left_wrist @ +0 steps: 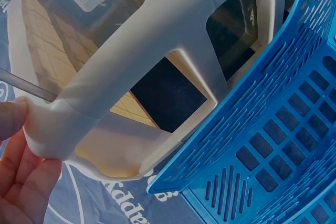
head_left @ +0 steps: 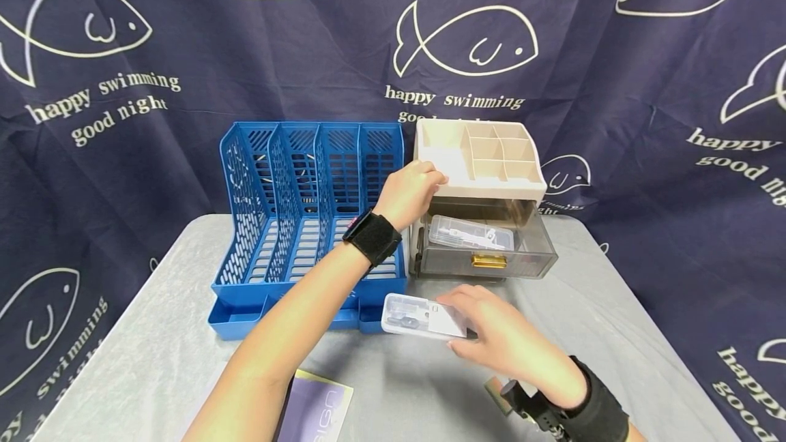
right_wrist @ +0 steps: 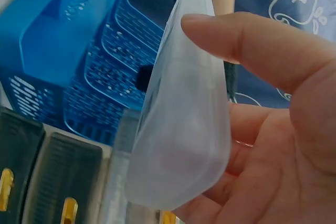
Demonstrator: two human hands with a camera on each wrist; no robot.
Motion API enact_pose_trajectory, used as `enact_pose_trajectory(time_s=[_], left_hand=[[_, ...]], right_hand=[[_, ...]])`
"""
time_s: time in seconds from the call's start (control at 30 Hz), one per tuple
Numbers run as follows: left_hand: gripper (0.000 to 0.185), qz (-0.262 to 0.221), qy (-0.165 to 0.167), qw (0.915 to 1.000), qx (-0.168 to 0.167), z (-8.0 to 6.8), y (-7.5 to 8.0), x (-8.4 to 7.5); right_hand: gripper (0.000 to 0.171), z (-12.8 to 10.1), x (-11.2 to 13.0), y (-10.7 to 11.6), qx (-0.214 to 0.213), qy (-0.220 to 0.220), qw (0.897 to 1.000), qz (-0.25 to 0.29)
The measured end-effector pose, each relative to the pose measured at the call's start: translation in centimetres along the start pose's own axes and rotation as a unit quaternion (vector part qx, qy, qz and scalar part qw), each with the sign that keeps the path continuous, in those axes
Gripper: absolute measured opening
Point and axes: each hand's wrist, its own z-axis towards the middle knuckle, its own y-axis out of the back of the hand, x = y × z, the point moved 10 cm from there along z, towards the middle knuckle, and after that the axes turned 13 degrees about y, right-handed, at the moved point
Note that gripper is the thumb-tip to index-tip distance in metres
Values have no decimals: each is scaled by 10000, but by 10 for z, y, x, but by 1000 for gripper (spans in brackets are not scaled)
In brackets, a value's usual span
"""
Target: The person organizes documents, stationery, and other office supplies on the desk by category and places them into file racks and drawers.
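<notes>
Blue file rack (head_left: 288,203) before a navy fish-print curtain (head_left: 350,60)

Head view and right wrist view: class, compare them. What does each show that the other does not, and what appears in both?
Only the head view shows the left hand gripping the organizer, the organizer's top compartments, and the booklet on the table.

Only the right wrist view shows the gold handles of two closed drawers, and the right hand from its palm side.

Both share the right hand holding the case, the blue rack and the printed curtain.
</notes>
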Motion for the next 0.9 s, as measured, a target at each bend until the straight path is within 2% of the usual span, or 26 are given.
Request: enact_pose_trajectory(time_s=[0.2,0.47,0.6,0.9], left_hand=[[20,-15,16,10000,26,0,-1,1],[21,-49,20,10000,65,0,-1,1],[21,-39,-7,10000,33,0,0,1],[21,-67,-6,10000,13,0,-1,1]], right_hand=[[46,-1,2,24,-339,280,9990,-19],[48,-3,-7,52,-452,210,9987,-140],[47,-3,-12,61,-444,181,9987,-170],[51,-1,-16,75,-584,426,9971,-256]])
